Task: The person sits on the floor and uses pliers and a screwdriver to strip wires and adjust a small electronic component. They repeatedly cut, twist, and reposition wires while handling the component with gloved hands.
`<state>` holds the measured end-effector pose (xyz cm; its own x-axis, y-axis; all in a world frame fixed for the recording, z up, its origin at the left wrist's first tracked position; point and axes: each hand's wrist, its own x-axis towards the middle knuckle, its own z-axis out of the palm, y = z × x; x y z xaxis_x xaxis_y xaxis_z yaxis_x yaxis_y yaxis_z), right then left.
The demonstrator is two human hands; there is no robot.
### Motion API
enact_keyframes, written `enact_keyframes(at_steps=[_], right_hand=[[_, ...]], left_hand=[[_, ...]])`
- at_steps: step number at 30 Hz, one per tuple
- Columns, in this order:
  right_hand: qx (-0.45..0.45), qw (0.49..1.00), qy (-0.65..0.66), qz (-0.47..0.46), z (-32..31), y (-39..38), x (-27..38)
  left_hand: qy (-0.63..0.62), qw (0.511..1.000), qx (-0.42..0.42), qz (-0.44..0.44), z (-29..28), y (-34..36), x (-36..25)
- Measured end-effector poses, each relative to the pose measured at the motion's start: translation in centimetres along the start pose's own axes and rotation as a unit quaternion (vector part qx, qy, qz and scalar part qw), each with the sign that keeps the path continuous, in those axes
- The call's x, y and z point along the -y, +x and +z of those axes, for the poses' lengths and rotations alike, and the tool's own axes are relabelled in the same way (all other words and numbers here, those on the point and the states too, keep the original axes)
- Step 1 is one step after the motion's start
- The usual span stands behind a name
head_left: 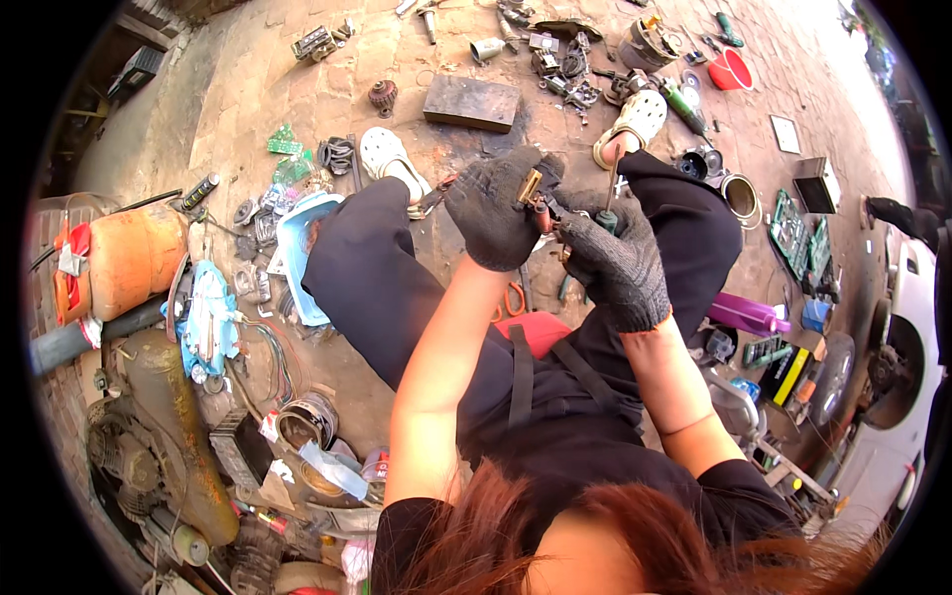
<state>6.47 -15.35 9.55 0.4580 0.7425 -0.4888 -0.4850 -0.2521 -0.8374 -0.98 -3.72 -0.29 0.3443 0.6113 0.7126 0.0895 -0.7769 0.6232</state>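
Between my knees, my left hand [496, 208], in a dark knit glove, is closed round a small metal part [543, 208] with a brass-coloured piece [529, 185] and a copper-red piece. My right hand [620, 263], gloved too, has its fingers closed round a green-handled screwdriver [607, 220], its thin shaft upright, and touches the lower side of that part. The exact contact is hidden by the fingers. Orange-handled pliers or scissors [509, 300] lie below my hands by a red seat [540, 335].
A metal block [470, 103], tool parts [565, 74] and a red bucket [730, 69] are ahead. A blue tub [297, 258], orange tank [136, 260] and rusty cylinder [169, 426] are left; a green toolbox [793, 238] and white car [902, 397] right. Someone's dark sleeve [902, 213] shows at the right edge.
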Motion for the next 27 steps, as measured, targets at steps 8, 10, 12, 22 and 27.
enact_keyframes(at_steps=[8, 10, 12, 22, 27], right_hand=[[-0.049, 0.992, 0.019, -0.117, 0.7, 1.6, -2.2], [-0.039, 0.992, -0.014, -0.122, 0.4, 1.8, -2.1], [-0.033, 0.990, -0.072, -0.116, 0.2, 2.0, -1.5], [0.012, 0.986, -0.162, -0.034, -0.7, 1.9, 1.0], [0.002, 0.978, -0.177, -0.114, -1.4, 2.2, 0.0]], left_hand=[[-0.218, 0.945, 0.002, -0.244, 1.5, 0.4, -1.7], [-0.190, 0.957, 0.019, -0.218, 1.2, 0.6, -1.4], [-0.165, 0.962, 0.026, -0.214, 0.8, 1.0, -1.3], [-0.060, 0.985, 0.063, -0.148, 0.1, 1.6, -1.8], [-0.050, 0.987, 0.087, -0.129, 0.4, 1.4, -1.7]])
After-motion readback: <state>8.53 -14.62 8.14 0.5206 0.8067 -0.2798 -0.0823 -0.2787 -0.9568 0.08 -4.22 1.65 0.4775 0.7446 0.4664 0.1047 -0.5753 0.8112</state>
